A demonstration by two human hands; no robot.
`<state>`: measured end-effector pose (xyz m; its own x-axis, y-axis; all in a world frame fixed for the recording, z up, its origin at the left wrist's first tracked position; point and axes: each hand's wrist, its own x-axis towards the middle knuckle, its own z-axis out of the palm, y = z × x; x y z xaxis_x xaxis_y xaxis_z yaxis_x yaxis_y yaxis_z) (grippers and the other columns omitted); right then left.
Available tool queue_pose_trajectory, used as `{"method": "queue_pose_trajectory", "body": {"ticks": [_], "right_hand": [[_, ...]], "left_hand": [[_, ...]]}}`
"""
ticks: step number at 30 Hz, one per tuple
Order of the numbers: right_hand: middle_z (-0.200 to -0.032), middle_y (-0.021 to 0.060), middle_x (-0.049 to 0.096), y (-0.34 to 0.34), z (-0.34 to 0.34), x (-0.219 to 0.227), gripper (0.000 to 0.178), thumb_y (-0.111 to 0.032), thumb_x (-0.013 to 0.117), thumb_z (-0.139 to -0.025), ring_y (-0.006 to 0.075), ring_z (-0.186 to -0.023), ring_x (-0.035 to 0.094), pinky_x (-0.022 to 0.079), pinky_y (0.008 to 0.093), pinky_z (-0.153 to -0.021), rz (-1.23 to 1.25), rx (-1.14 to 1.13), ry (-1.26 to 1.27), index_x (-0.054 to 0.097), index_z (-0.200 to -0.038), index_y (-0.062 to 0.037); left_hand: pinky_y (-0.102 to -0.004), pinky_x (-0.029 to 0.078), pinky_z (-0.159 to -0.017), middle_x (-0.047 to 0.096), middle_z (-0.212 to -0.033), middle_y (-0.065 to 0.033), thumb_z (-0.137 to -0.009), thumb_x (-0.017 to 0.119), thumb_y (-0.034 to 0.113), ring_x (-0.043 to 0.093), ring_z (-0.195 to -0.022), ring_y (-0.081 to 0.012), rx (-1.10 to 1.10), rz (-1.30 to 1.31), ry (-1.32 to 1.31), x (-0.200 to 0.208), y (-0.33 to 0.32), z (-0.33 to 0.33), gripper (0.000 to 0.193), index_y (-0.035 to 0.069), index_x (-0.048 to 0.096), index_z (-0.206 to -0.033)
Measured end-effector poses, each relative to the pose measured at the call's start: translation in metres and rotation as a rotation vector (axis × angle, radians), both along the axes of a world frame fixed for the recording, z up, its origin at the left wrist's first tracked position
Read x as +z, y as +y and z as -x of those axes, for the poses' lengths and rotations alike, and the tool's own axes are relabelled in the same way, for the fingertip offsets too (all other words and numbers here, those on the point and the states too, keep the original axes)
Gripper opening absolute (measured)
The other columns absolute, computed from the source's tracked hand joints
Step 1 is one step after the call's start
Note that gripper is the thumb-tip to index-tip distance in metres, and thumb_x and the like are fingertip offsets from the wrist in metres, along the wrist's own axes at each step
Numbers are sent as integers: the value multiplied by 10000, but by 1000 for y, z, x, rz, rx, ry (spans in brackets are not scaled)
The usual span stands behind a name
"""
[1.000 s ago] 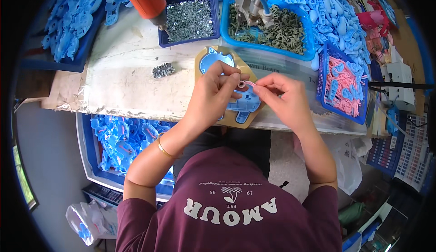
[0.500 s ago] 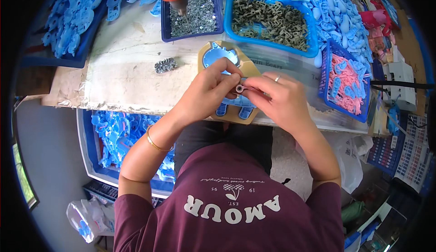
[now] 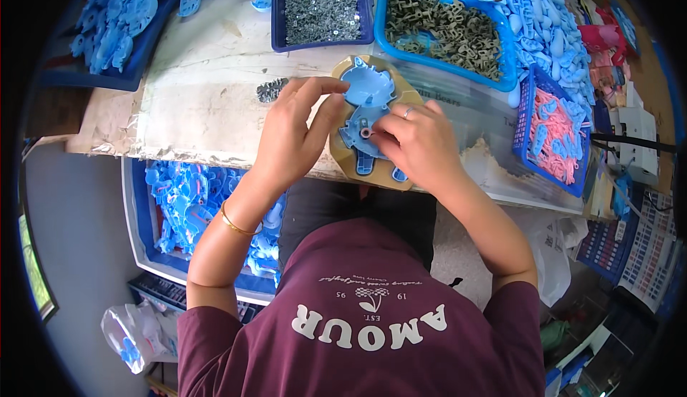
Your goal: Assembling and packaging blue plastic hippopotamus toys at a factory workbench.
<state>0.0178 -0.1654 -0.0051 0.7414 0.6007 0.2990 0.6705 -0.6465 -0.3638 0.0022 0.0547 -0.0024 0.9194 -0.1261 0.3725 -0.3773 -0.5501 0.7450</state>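
Downward, right fingers (image 3: pixel 395 127) curled over shell (image 3: pixel 368 88).

Left of the left hand (image 3: pixel 297 121), the pale surface (image 3: pixel 200 68) lies open except for a small dark clump (image 3: pixel 270 91). Beyond the board (image 3: pixel 342 159), the navy tray (image 3: pixel 322 46) and light-blue tray (image 3: pixel 509 54) bar the way; a gap separates the right hand (image 3: pixel 422 143) and basket (image 3: pixel 524 121).
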Motion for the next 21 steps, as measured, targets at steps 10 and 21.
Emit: {"method": "queue_pose_trajectory", "body": {"ticks": [10,21], "right_hand": [[-797,55,636,0,-8,3,90,-166,748,-824,260,-800,641,440,393,-761,106,66,99,713,-807,-85],[-861,83,646,-5,-16,3,81,-115,737,-793,297,-864,654,488,419,-840,159,164,121,699,-856,-79]], "left_hand": [[-412,529,-925,740,-1092,-115,-942,655,22,655,-1106,-318,-113,-115,-67,-6,1,7,110,16,693,-1046],[-465,427,-1126,621,-1294,-90,-867,737,259,538,-1287,-301,-369,-519,-250,-19,-1,14,321,120,679,-1150]]}}
